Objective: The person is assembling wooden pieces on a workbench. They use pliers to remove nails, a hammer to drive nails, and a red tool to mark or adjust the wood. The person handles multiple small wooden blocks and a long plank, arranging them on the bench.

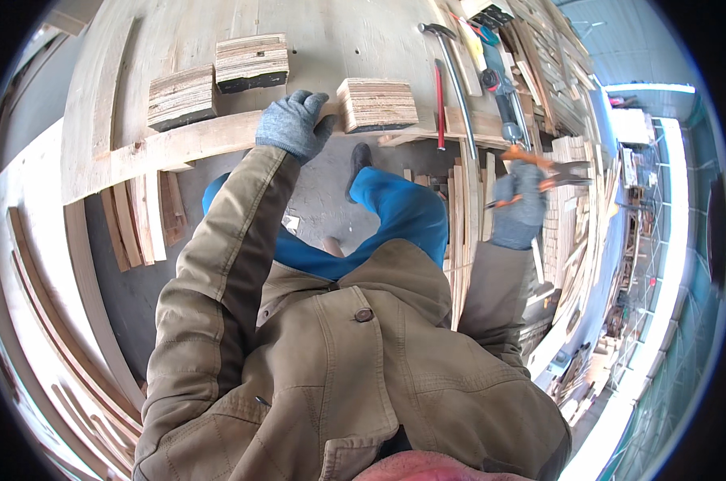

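In the head view, the right hand (520, 206) clasps orange-handled pliers (533, 159) beside the near edge of the wooden table (323, 52), seemingly a tool-handling step calling next for a steady grip, while the empty left hand (294, 127), loosely bent, is by 3 layered blocks (377, 102), and timber stacks (567, 220) line the grey floor (321, 180).

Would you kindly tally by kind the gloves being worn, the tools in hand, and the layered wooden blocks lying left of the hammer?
Gray gloves: 2
Orange-handled pliers: 1
Layered wooden blocks left of the hammer: 3
Total: 6
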{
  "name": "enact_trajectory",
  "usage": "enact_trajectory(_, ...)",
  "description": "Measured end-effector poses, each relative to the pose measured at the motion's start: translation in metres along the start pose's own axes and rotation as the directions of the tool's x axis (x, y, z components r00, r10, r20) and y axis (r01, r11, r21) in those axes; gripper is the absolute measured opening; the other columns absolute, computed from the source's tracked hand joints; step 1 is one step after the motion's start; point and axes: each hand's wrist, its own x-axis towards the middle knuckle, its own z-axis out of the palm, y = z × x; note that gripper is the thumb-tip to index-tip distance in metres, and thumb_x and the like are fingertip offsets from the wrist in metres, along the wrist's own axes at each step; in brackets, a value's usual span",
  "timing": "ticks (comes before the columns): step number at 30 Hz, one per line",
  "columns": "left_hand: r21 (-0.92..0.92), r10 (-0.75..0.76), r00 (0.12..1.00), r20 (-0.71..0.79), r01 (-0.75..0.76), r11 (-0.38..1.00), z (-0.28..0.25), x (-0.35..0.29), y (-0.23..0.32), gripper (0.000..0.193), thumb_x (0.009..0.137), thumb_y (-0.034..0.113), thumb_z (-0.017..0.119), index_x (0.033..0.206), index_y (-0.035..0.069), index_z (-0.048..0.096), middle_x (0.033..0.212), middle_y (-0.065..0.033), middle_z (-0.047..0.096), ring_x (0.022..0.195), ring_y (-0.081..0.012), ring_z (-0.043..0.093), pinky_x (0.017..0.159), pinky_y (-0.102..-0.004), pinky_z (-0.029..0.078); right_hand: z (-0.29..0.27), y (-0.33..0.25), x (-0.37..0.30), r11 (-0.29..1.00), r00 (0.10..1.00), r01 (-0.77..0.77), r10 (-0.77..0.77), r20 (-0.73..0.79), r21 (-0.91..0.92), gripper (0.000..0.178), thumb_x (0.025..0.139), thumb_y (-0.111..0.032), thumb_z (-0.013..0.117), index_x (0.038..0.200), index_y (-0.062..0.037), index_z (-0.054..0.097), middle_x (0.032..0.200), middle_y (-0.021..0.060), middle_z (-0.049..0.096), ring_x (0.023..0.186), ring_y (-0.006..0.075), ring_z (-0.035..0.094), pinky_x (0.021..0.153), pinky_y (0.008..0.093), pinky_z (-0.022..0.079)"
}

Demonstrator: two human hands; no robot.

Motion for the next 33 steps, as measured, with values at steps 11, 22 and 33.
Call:
enact_trajectory(11,-0.057,0.102,0.986,-0.129,-0.110,0.992,0.012,-0.003,-0.014,0.038,0.091,0.037,0.070,0.122,0.014,0.067,0.113,-0.0160,0.068,0.098,-0.0387,0.068,0.087,-0.0493,0.055,0.005,0.053,-0.064,0.813,0.975,0.068,0.070,0.213,-0.578,0.014,0.096,-0.017,0.072,0.102,-0.0046,0.069,0.074,0.0014,0.062,0.064,0.0092,0.059,0.057,0.0255,0.047)
enact_trajectory(22,-0.682,-0.075,0.997,-0.002,0.054,0.729,-0.005,-0.031,0.025,0.044,0.092,0.018,0.079,0.129,0.000,0.063,0.121,-0.0114,0.070,0.110,-0.0182,0.066,0.098,-0.0336,0.053,-0.029,0.067,-0.087,0.905,0.761,-0.163,0.368,0.534,-0.392,0.017,0.100,-0.019,0.066,0.096,-0.0023,0.066,0.071,0.0033,0.060,0.051,0.0077,0.049,0.045,0.0238,0.037)
enact_trajectory(33,-0.867,0.265,0.832,0.487,0.425,0.261,0.003,-0.114,0.131,0.031,0.093,0.011,0.075,0.122,0.000,0.070,0.113,-0.0080,0.074,0.103,-0.0140,0.067,0.093,-0.0308,0.054,-0.018,0.063,-0.108,0.795,0.384,-0.443,0.586,0.714,-0.415,0.020,0.095,-0.023,0.075,0.098,-0.0051,0.067,0.071,-0.0004,0.062,0.056,0.0077,0.053,0.049,0.0243,0.042)
